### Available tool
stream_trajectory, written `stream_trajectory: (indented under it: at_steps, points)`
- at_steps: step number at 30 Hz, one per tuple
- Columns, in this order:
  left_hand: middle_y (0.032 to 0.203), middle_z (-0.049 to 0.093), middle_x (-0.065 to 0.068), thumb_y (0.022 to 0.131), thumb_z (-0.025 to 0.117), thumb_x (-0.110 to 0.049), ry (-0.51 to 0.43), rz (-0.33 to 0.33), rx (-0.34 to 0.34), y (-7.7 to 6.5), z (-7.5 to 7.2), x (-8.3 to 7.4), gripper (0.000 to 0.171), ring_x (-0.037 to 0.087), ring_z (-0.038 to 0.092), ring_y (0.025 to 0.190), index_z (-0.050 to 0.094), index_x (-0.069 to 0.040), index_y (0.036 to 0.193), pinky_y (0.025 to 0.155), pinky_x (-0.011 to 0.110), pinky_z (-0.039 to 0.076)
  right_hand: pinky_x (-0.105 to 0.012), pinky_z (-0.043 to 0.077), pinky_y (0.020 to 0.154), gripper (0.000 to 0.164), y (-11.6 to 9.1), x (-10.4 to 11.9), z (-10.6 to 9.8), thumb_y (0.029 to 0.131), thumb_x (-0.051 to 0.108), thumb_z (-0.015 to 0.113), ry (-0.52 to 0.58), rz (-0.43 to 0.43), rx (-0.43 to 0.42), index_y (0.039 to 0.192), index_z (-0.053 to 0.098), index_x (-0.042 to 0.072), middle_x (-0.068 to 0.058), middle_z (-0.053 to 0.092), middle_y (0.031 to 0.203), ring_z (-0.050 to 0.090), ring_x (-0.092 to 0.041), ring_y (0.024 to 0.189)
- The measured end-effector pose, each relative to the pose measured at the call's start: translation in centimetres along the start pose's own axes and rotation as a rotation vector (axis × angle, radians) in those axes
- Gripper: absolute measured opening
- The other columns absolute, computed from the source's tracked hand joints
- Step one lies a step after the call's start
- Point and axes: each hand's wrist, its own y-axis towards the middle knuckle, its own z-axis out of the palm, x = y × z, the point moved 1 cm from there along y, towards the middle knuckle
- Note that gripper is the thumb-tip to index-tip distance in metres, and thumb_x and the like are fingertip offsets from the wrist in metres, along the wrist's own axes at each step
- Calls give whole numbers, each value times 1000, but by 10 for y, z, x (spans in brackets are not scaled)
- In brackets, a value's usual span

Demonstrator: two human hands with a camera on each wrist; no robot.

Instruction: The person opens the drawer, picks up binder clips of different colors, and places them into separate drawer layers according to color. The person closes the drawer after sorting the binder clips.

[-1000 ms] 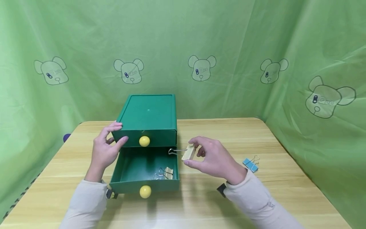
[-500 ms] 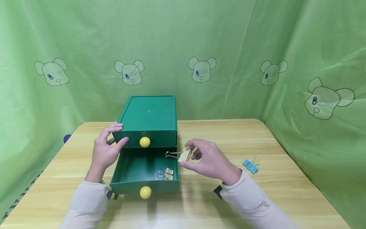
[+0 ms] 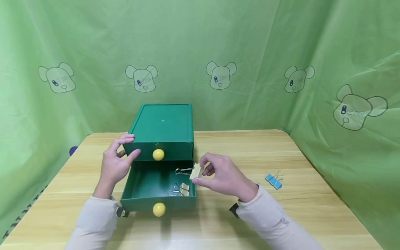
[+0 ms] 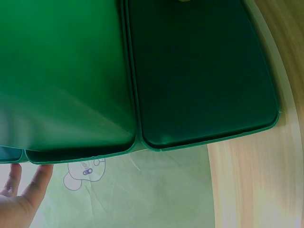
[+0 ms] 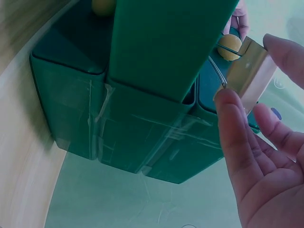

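Pinching a cream clip (image 3: 196, 172) narrowly between thumb and fingers of the right hand (image 3: 220, 172), over the right wall of the pulled-out drawer (image 3: 137, 205). Slanting the clip's long edge from back right to front left, pointing its wire handles leftward over the drawer, apart from the left hand (image 3: 115, 164). Resting the left hand, spread wide, on the left front corner of the green box (image 3: 165, 121). Seeing another cream clip (image 3: 184, 189) inside the drawer, and a blue clip (image 3: 273, 181) on the table (image 3: 312, 208), right of the right hand. Showing smooth plastic, round yellow knobs (image 3: 158, 155), thin bent metal and streaky wood.
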Motion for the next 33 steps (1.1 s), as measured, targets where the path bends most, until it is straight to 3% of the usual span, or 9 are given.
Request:
stream_trajectory:
  at_steps: [5,14,33]
  points:
    - [130,59,9,83,73,4,-10,-1,-3,0,0,0,31,19,45,131,61,3,113,86,16,45,-24,54,68,32,2,1,4,75,23,85,31,-23,16,83,56,12,2,63,79,66,-10,71]
    - [132,58,9,84,73,3,1,-6,2,0,0,0,32,19,44,131,61,2,114,89,48,47,-20,54,67,26,7,-3,12,79,23,82,46,-86,27,79,59,10,4,60,78,65,-6,70]
    - [132,58,8,84,73,2,7,-8,-2,-1,1,1,32,17,45,131,61,2,114,90,47,46,-20,53,69,21,10,-1,18,81,24,81,28,-126,47,79,64,11,5,62,77,65,-6,71]
